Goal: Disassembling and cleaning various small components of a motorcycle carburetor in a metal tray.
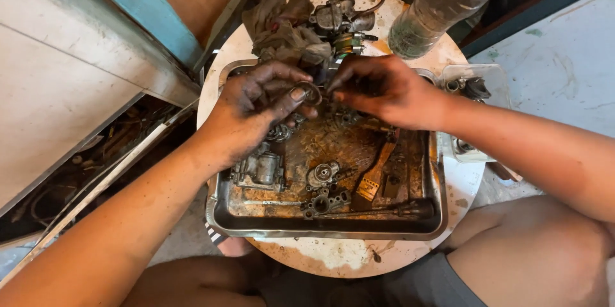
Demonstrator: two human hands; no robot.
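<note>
Above the tray, the left hand pinches a small ring – seemingly metal – at its thumb tip; the right hand, fingers closed, touches the ring's right side – both equally near.

At your twelve o'clock a crumpled grey rag lies on the round white worktop; a clear ribbed plastic bottle stands at one o'clock.
</note>
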